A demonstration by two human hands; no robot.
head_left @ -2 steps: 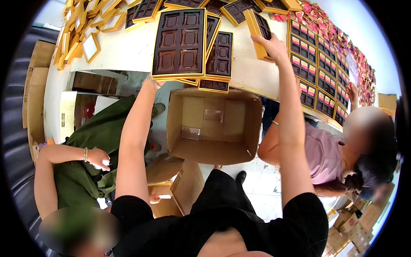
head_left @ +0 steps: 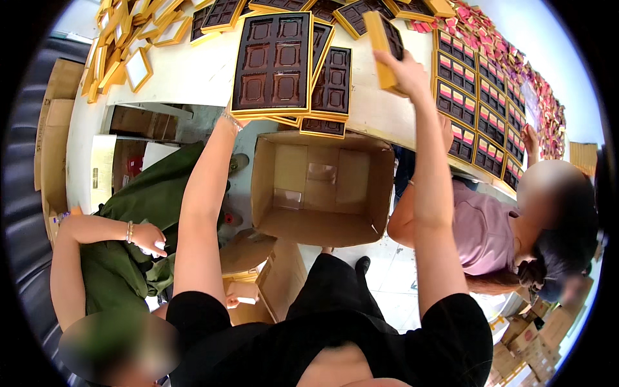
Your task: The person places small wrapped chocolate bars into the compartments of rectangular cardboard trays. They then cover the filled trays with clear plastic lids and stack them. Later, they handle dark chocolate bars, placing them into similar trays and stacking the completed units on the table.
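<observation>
My left hand (head_left: 236,119) reaches under the lower left corner of a yellow-edged box with a dark brown tray (head_left: 274,63) of square hollows, and holds it. Its fingers are hidden behind the box. Similar boxes (head_left: 335,80) lie under and beside that one at the table's near edge. My right hand (head_left: 409,74) is closed on another yellow box (head_left: 385,55), tilted up on its side above the table, its dark tray facing right.
More boxes (head_left: 361,16) and a heap of yellow frames (head_left: 137,69) cover the far side. Rows of filled boxes (head_left: 459,84) and pink pieces (head_left: 490,29) lie right. An open carton (head_left: 322,226) stands below the table. A person in green (head_left: 122,258) and one in mauve (head_left: 480,226) sit beside me.
My right hand has moved slightly left with its box, which tilts a little differently. The box at my left hand has shifted very slightly right.
</observation>
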